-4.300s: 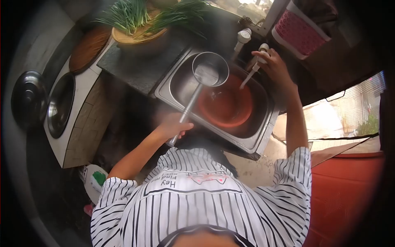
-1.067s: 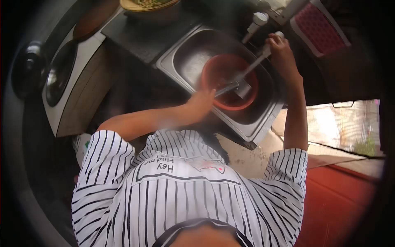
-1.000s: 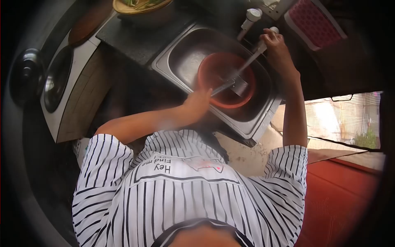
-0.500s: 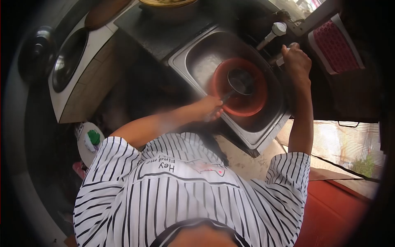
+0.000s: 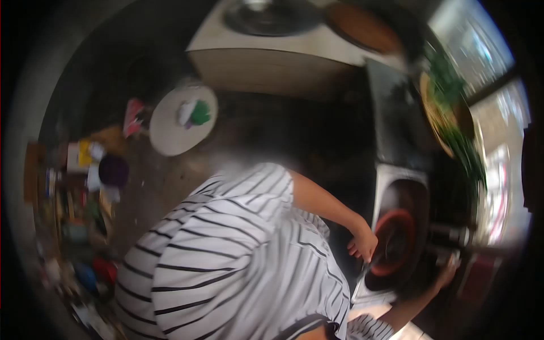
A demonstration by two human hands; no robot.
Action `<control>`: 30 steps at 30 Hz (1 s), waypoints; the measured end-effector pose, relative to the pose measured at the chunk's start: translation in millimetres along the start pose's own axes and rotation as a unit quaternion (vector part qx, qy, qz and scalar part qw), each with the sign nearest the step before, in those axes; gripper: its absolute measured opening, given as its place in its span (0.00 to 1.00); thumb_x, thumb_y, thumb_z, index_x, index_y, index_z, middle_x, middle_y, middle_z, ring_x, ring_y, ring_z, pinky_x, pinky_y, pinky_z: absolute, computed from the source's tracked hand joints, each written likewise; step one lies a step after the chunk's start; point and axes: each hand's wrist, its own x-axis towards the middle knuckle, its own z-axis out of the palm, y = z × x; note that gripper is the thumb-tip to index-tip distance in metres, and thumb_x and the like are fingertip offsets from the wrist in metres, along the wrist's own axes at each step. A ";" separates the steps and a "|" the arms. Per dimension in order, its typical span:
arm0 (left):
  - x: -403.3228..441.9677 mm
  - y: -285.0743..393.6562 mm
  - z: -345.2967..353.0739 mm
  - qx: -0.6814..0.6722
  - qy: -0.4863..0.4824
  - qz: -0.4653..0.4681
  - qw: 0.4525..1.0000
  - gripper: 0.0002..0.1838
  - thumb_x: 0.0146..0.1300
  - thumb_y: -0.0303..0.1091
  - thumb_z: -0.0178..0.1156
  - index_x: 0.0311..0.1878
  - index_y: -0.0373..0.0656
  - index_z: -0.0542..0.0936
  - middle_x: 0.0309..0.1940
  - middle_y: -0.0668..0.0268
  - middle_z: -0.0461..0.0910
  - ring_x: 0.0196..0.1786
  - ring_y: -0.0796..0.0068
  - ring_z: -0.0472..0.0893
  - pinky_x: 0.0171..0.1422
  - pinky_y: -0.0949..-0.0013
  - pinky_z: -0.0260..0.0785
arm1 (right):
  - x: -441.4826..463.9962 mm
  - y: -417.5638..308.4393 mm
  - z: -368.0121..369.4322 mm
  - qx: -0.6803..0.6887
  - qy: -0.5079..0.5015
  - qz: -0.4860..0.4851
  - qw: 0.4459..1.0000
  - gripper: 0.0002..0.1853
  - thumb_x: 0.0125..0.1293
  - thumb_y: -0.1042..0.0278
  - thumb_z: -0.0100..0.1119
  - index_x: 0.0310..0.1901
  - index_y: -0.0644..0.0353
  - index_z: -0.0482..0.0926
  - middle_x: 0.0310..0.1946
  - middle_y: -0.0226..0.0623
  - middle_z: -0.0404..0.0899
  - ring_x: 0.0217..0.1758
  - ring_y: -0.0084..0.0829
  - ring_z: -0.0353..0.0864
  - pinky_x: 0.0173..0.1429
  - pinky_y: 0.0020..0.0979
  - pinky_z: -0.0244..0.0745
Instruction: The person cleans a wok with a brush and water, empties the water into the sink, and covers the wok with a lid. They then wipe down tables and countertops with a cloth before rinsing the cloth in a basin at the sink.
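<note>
My left hand (image 5: 363, 242) is closed around the dark handle of a small saucepan (image 5: 392, 247). The pan sits inside an orange-red plastic basin (image 5: 392, 217), and motion blur hides what it contains. Under the basin is a metal sink (image 5: 403, 186). On the far side of the sink, my right hand (image 5: 449, 273) has its fingers curled on a tap (image 5: 440, 258), whose details are smeared.
A second tap (image 5: 450, 232) stands close by. Beyond the dark counter (image 5: 391, 113) is a round basket (image 5: 432, 116) with green leaves (image 5: 453, 144). A white stool (image 5: 170, 133) bears a green and white item. Clutter (image 5: 79, 221) lies at far left.
My view has swung to the left, so the sink and both hands now appear farther right and lower. Left hand stays at the saucepan handle, right hand at the tap.
</note>
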 end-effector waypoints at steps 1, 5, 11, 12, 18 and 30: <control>-12.0 -6.9 -8.9 0.036 0.032 0.026 0.998 0.17 0.58 0.41 0.48 0.43 0.37 0.73 0.28 0.60 0.75 0.25 0.70 0.78 0.27 0.69 0.74 | 0.0 1.4 1.6 0.086 -0.001 0.098 0.991 0.18 0.65 0.65 0.31 0.55 0.48 0.65 0.56 0.47 0.58 0.51 0.42 0.68 0.54 0.34 0.65; -128.9 -56.0 -28.8 -0.054 0.254 -0.013 0.966 0.18 0.53 0.39 0.52 0.46 0.40 0.74 0.24 0.65 0.76 0.24 0.75 0.78 0.25 0.72 0.73 | -39.1 -67.1 -33.6 0.248 0.366 0.035 0.896 0.04 0.50 0.71 0.49 0.26 0.57 0.65 0.27 0.40 0.65 0.29 0.35 0.65 0.35 0.33 0.61; -326.4 -234.8 -6.4 -0.204 0.644 -0.034 0.737 0.17 0.47 0.19 0.53 0.44 0.40 0.75 0.25 0.60 0.77 0.24 0.71 0.79 0.19 0.68 0.72 | -27.1 -204.9 54.8 0.450 0.219 0.011 0.866 0.20 0.54 0.63 0.48 0.44 0.71 0.68 0.35 0.58 0.69 0.41 0.52 0.69 0.43 0.42 0.62; -358.7 -243.1 7.3 -0.150 0.693 -0.106 0.697 0.19 0.43 0.18 0.53 0.43 0.39 0.75 0.24 0.60 0.76 0.23 0.67 0.78 0.22 0.67 0.73 | -12.2 -223.0 82.7 0.539 0.107 -0.075 0.832 0.16 0.56 0.67 0.47 0.44 0.67 0.71 0.41 0.53 0.69 0.46 0.47 0.68 0.51 0.37 0.61; -464.4 -311.2 116.9 -0.267 0.684 -0.358 0.576 0.28 0.42 0.26 0.56 0.52 0.40 0.68 0.44 0.55 0.72 0.39 0.63 0.75 0.37 0.61 0.70 | -40.6 -463.8 -69.2 0.710 -0.265 -0.085 0.646 0.17 0.52 0.74 0.52 0.45 0.65 0.72 0.43 0.39 0.74 0.44 0.32 0.71 0.44 0.27 0.67; -509.6 -369.1 183.5 -0.300 0.744 -0.534 0.268 0.31 0.42 0.46 0.62 0.51 0.43 0.69 0.50 0.50 0.68 0.54 0.55 0.67 0.55 0.62 0.64 | 1.8 -736.6 -47.2 0.323 -0.373 -0.480 0.725 0.17 0.52 0.75 0.54 0.46 0.67 0.71 0.38 0.43 0.76 0.36 0.29 0.76 0.39 0.27 0.70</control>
